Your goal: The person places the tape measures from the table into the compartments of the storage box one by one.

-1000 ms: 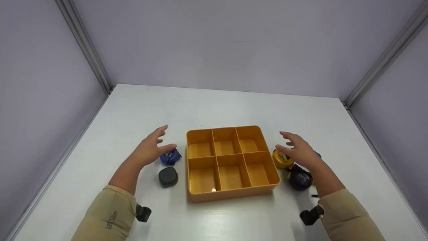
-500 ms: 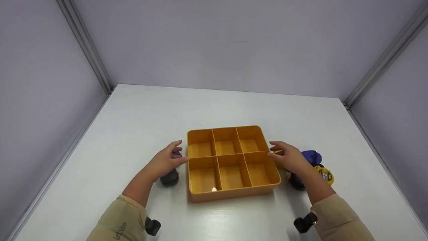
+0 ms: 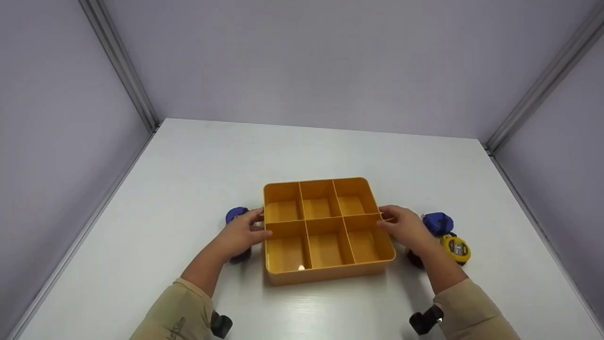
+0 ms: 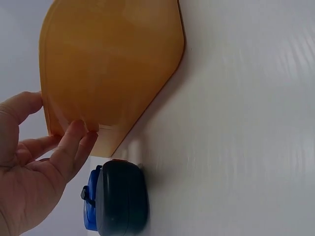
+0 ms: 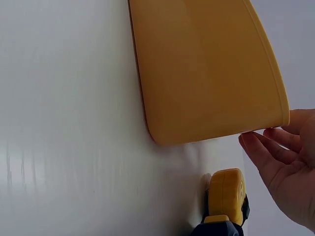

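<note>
Reading left to right, partial lettering on the left sleeve (image 3: 175,325) is cut off and illegible. The left hand (image 3: 240,233) grasps the left wall of the orange tray (image 3: 325,274) and the right hand (image 3: 406,230) grasps its right wall. The six-compartment tray sits flat mid-desk (image 3: 302,151), nearly square, sides running away from the person, between tape measures: blue (image 3: 234,214) left, blue (image 3: 438,222) and yellow (image 3: 456,247) right.
</note>
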